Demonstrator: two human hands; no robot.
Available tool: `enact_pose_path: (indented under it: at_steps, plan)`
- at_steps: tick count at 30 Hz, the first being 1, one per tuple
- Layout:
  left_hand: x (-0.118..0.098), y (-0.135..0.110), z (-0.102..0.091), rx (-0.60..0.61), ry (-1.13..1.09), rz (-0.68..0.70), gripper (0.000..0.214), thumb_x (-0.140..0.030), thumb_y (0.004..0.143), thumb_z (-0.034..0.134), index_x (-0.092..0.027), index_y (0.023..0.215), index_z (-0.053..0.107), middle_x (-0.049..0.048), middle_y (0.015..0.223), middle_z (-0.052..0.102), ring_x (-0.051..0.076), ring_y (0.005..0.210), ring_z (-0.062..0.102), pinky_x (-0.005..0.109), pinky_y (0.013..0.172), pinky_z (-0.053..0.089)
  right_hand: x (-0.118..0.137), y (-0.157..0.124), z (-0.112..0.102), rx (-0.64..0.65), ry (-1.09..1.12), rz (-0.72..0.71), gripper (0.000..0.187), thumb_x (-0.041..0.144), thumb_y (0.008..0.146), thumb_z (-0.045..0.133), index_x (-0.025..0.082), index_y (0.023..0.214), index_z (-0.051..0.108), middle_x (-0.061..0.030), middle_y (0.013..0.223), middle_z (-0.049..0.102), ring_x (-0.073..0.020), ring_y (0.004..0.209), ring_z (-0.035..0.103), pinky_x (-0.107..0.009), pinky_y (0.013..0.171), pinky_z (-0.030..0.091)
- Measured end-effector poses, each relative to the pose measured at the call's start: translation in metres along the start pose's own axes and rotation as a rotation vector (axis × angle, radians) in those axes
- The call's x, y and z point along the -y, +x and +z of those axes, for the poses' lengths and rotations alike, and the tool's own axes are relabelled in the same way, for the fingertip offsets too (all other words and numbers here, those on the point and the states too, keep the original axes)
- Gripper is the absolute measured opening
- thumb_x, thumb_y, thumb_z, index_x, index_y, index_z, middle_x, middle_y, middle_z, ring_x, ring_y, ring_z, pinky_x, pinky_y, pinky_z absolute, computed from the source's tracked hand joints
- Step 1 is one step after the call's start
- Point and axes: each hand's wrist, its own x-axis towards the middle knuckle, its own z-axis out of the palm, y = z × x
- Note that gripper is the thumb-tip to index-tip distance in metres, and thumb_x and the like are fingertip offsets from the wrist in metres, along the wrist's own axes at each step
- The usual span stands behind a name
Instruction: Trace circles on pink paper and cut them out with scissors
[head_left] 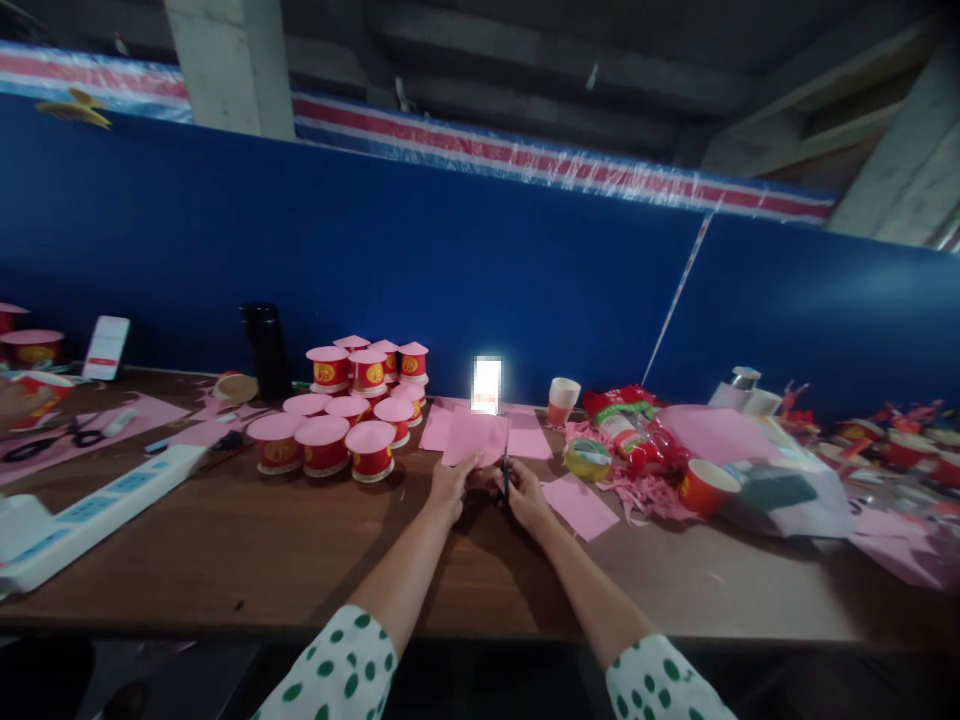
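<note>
Near the middle of the table, my left hand (454,484) grips the lower edge of a pink paper sheet (477,436). My right hand (525,492) is closed round a pair of dark scissors (506,470), whose blades point away from me at the sheet's right side. Whether the blades are cutting into the paper is too small to tell. More pink paper (529,432) lies flat behind the held sheet, under a lit phone (487,386) standing upright. A loose pink piece (581,506) rests right of my right hand.
Several red cups with pink discs on top (349,448) stand left of my hands. A white power strip (105,515) lies further left, near a black bottle (264,350). To the right are a paper cup (562,400), a red plastic bag (626,420) and pink scraps (649,497).
</note>
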Motion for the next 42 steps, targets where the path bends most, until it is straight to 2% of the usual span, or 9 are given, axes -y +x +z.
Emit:
enact_pose_path:
  at_steps: [5,11,22,42]
  plan:
    - [-0.0001,-0.0001,-0.0002,-0.003,-0.001,-0.009,0.035,-0.023,0.044,0.079,-0.010,0.072,0.063,0.0006,0.057,0.062,0.009,0.046,0.056,0.020,0.046,0.046,0.0009,-0.0003,0.0000,0.004,-0.004,-0.006,0.035,0.044,0.070,0.059,0.019,0.095,0.053,0.0018,0.060,0.058,-0.0121,0.049,0.055,-0.020,0.041,0.040]
    - [0.0020,0.0019,-0.0012,0.004,-0.013,0.004,0.036,-0.023,0.044,0.080,-0.009,0.072,0.062,0.0031,0.061,0.064,0.011,0.049,0.057,0.021,0.046,0.047,-0.0005,0.0004,0.0006,-0.004,0.026,0.010,0.034,0.043,0.070,0.060,0.019,0.092,0.053,0.0026,0.059,0.056,-0.0110,0.049,0.053,-0.019,0.041,0.038]
    - [-0.0014,-0.0006,-0.0002,-0.007,-0.007,0.016,0.037,-0.024,0.045,0.079,-0.010,0.075,0.062,0.0020,0.065,0.064,0.009,0.050,0.057,0.019,0.047,0.047,-0.0028,0.0004,-0.0006,0.007,0.015,-0.005,0.040,0.046,0.068,0.061,0.017,0.094,0.053,0.0013,0.062,0.058,-0.0114,0.052,0.055,-0.019,0.042,0.040]
    - [0.0049,0.0030,-0.0024,0.022,-0.027,0.025,0.040,-0.026,0.044,0.079,-0.009,0.077,0.063,0.0028,0.062,0.064,0.011,0.050,0.057,0.022,0.047,0.047,-0.0043,0.0022,-0.0016,0.009,0.000,0.011,0.037,0.044,0.070,0.059,0.017,0.094,0.052,0.0026,0.057,0.056,-0.0097,0.047,0.052,-0.018,0.039,0.038]
